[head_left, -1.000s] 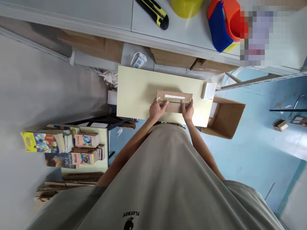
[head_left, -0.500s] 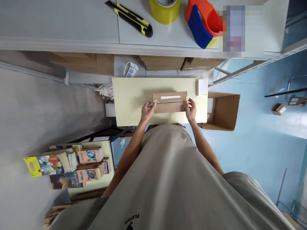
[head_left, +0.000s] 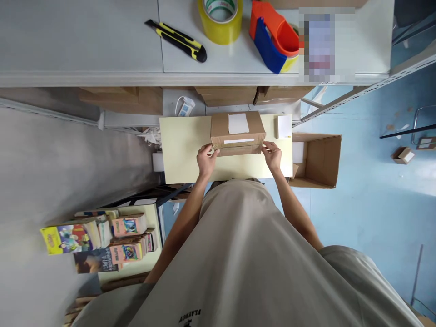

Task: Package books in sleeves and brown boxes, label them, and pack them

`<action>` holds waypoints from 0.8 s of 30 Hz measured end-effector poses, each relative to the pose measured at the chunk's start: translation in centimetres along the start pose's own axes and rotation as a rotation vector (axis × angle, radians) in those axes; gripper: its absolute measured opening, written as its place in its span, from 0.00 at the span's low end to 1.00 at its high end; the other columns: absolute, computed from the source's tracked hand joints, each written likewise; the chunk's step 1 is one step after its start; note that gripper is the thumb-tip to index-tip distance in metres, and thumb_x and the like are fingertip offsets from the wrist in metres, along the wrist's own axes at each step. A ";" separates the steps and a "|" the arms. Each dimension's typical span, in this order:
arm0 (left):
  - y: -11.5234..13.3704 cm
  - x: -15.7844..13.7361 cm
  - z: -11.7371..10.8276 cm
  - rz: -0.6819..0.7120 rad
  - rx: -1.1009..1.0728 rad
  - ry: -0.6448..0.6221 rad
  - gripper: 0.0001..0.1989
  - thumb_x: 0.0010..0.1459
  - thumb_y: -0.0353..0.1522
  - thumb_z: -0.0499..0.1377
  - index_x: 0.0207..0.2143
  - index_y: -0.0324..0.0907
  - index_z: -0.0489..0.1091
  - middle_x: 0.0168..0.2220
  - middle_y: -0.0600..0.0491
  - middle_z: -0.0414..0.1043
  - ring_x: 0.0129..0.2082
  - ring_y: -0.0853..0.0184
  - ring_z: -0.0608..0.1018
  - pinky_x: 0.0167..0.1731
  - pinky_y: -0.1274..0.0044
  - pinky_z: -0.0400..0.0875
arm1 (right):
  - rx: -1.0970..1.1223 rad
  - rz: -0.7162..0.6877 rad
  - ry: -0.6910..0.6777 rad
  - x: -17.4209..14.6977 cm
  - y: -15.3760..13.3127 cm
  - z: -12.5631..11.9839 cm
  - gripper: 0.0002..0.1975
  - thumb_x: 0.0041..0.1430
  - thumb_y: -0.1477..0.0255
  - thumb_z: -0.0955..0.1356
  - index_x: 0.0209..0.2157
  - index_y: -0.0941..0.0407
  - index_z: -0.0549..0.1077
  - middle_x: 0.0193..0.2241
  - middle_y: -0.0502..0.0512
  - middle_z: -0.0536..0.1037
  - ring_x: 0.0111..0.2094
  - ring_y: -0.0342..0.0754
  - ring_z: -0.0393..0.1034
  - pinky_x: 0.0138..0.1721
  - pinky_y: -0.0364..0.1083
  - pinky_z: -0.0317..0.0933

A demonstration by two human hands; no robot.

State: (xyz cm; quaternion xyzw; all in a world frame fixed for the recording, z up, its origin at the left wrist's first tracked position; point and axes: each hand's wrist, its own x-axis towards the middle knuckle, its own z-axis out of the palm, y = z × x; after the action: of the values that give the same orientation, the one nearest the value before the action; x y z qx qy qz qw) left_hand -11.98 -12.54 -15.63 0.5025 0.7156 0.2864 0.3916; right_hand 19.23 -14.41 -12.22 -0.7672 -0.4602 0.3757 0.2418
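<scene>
A small brown cardboard box [head_left: 221, 129] is over the pale yellow tabletop [head_left: 184, 154], tilted so that two of its faces show. One face bears a white label, the other a narrow white strip and a seam. My left hand [head_left: 207, 160] pinches its lower left corner between thumb and fingers. At the lower right corner, my right hand [head_left: 272, 156] grips the box in the same way. A small white box-like item [head_left: 284, 126] lies to the right of it on the tabletop.
On the grey shelf [head_left: 85, 41] in front lie a box cutter [head_left: 177, 41], a yellow tape roll [head_left: 223, 32] and an orange-blue tape dispenser [head_left: 272, 38]. A large open carton [head_left: 322, 161] stands right of the table. Books [head_left: 71, 238] sit on a lower-left surface.
The box has tilted, bringing its white-labelled face into view. Both hands keep hold of its corners. The camera view has shifted slightly.
</scene>
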 end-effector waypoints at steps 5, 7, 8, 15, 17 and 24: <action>-1.7 -1.2 1.2 -0.159 0.026 -0.003 0.14 0.63 0.29 0.74 0.51 0.44 0.88 0.50 0.47 0.90 0.41 0.60 0.88 0.52 0.69 0.83 | 0.026 0.053 -0.063 -0.5 2.4 1.3 0.20 0.75 0.72 0.71 0.61 0.63 0.88 0.63 0.69 0.89 0.53 0.51 0.87 0.60 0.49 0.81; -2.2 -2.0 1.5 -0.195 0.028 0.010 0.14 0.62 0.30 0.74 0.51 0.43 0.88 0.48 0.48 0.91 0.42 0.59 0.89 0.53 0.70 0.83 | 0.071 0.059 -0.078 -0.9 3.7 1.8 0.20 0.75 0.71 0.72 0.61 0.62 0.88 0.63 0.68 0.89 0.51 0.51 0.87 0.60 0.49 0.81; -2.3 -2.3 1.6 -0.215 0.038 0.016 0.14 0.63 0.30 0.73 0.51 0.43 0.88 0.47 0.48 0.91 0.43 0.58 0.90 0.53 0.70 0.83 | 0.092 0.059 -0.081 -1.0 4.3 2.0 0.19 0.74 0.71 0.72 0.60 0.61 0.89 0.62 0.67 0.89 0.50 0.52 0.87 0.60 0.50 0.81; -2.8 -3.7 3.1 -0.346 0.198 -0.019 0.11 0.65 0.31 0.69 0.49 0.40 0.86 0.42 0.48 0.92 0.48 0.55 0.92 0.58 0.70 0.84 | 0.127 0.018 -0.110 -1.3 8.2 3.6 0.14 0.73 0.69 0.72 0.51 0.52 0.91 0.57 0.60 0.92 0.42 0.54 0.88 0.53 0.53 0.85; -3.0 -3.7 3.6 -0.371 0.246 -0.058 0.12 0.66 0.30 0.67 0.50 0.40 0.86 0.46 0.46 0.93 0.52 0.53 0.93 0.61 0.69 0.84 | 0.073 0.021 -0.152 -1.1 9.1 3.9 0.16 0.73 0.72 0.71 0.54 0.51 0.91 0.60 0.59 0.91 0.42 0.54 0.89 0.54 0.54 0.85; -3.5 -2.1 2.7 -0.251 0.249 -0.071 0.34 0.55 0.22 0.59 0.64 0.40 0.83 0.64 0.43 0.89 0.70 0.52 0.87 0.77 0.61 0.77 | -0.211 -0.168 -0.287 3.4 12.3 -0.2 0.21 0.76 0.77 0.70 0.64 0.56 0.88 0.68 0.64 0.87 0.68 0.63 0.83 0.75 0.60 0.76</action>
State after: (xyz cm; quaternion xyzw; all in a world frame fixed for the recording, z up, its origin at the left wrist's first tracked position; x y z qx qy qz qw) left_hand -10.99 -15.58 -19.32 0.4634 0.7885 0.1266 0.3841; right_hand 26.84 -17.02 -22.11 -0.6858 -0.5891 0.4094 0.1226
